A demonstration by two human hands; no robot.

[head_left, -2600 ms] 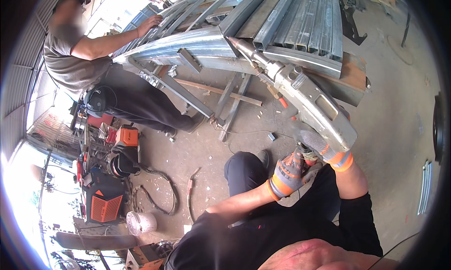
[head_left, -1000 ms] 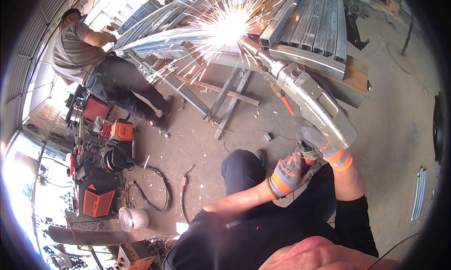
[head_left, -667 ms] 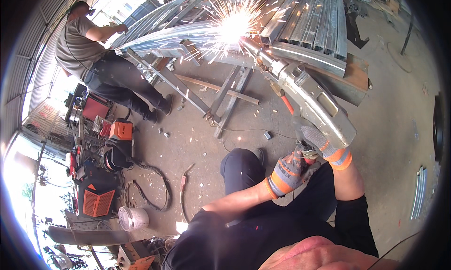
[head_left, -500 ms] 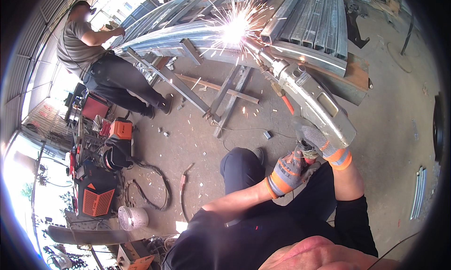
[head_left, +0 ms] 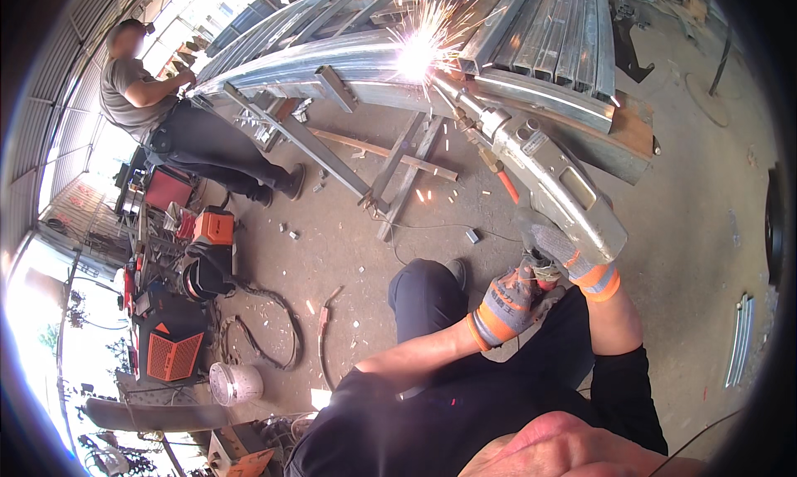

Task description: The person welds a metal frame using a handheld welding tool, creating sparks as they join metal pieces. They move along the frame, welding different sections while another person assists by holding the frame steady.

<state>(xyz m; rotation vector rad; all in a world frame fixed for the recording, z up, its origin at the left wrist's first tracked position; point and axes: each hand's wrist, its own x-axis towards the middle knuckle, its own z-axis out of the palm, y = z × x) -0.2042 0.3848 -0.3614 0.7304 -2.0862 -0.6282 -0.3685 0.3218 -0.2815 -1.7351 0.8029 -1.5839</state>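
A grey hand-held welding gun [head_left: 554,178] points up and left at a curved steel beam [head_left: 332,62]. Its nozzle tip meets the beam at a bright flash with sparks [head_left: 415,58]. My right hand [head_left: 573,257], in a grey and orange glove, grips the gun's rear handle. My left hand [head_left: 510,303], gloved the same way, holds the gun from below, just beside the right hand. My knee in dark trousers [head_left: 427,290] is bent under them.
Another person [head_left: 158,112] leans over the far left end of the beam. Ribbed metal sheets [head_left: 556,29] are stacked behind it on steel trestles [head_left: 390,174]. Orange welding machines [head_left: 178,344], coiled cables [head_left: 266,327] and a white bucket [head_left: 235,383] sit at left.
The gun was idle with no sparks at first; now it welds, and the flash has stayed on the beam. The other person stepped further left along the beam.
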